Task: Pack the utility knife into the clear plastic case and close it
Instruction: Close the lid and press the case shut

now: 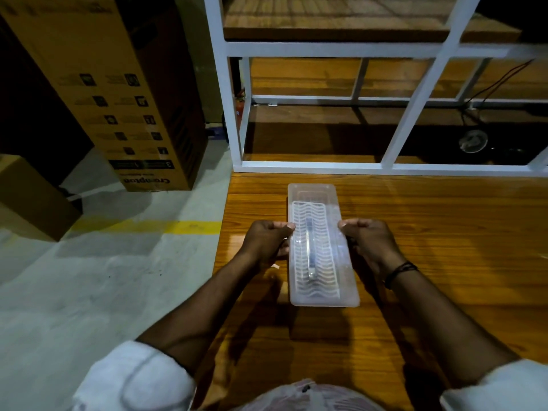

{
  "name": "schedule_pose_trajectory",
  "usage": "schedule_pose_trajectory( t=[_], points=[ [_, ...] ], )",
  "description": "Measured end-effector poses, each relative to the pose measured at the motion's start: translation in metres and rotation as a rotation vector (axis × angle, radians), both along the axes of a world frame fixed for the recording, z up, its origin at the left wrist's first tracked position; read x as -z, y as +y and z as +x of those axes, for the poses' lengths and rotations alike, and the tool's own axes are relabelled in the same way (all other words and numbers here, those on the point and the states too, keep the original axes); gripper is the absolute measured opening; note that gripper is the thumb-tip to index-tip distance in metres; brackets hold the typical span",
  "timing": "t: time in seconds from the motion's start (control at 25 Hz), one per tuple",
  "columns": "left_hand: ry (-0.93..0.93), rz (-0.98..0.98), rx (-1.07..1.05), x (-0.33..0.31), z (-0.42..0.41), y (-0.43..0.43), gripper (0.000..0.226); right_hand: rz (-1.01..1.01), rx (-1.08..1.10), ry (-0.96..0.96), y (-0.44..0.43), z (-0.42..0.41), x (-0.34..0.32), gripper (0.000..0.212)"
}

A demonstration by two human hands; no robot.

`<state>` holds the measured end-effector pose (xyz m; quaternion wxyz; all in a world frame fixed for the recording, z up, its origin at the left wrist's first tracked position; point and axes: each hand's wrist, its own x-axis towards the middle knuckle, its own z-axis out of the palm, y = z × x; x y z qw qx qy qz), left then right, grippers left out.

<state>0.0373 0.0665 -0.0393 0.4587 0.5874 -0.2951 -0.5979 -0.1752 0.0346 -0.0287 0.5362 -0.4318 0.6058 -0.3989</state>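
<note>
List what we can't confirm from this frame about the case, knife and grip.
- Head view: utility knife is a blurred shape through the ribbed lid; blade state unreadable.
- Clear plastic case: latch engagement too small to tell.
- Left hand and right hand: fingers curl under the case sides, contact hidden.
- Table: cut off at the right edge.

Cardboard box (118,93), white shelf frame (415,114)

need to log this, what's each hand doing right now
Left hand: gripping the left edge of the plastic case.
Right hand: gripping the case's right edge.
</note>
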Motion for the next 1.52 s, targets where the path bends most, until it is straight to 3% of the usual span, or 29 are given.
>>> schedule_pose_trajectory(
  t=[0.24, 0.44, 0.6, 0.88, 1.24, 1.4, 1.52],
  points=[
    [-0.023, 0.009, -0.015, -0.013, 0.003, 0.009, 0.016, -0.013, 0.014, 0.02, 0.002, 0.003, -0.001, 0.024],
    [-0.068, 0.149, 0.249, -0.012, 0.017, 0.063, 0.047, 0.152, -0.151, -0.118, 0.056, -0.017, -0.005, 0.03],
    [-0.056, 0.091, 0.328, -0.011, 0.019, 0.096, 0.029, 0.242, -0.194, -0.123, 0.079, -0.03, -0.011, 0.026],
    [-0.008, 0.084, 0.265, -0.01, 0.017, 0.1, 0.015, 0.26, -0.327, -0.114, 0.09, -0.034, -0.024, 0.023],
    [-0.008, 0.036, 0.27, 0.0, 0.02, 0.098, 0.025, 0.257, -0.302, -0.132, 0.086, -0.029, -0.018, 0.041],
    [-0.243, 0.058, 0.279, -0.003, 0.019, 0.093, 0.028, 0.255, -0.308, -0.066, 0.085, -0.026, -0.022, 0.04],
    [-0.464, -0.03, 0.401, -0.011, 0.024, 0.084, 0.074, 0.11, -0.446, 0.254, 0.077, -0.023, -0.034, 0.066]
  ],
)
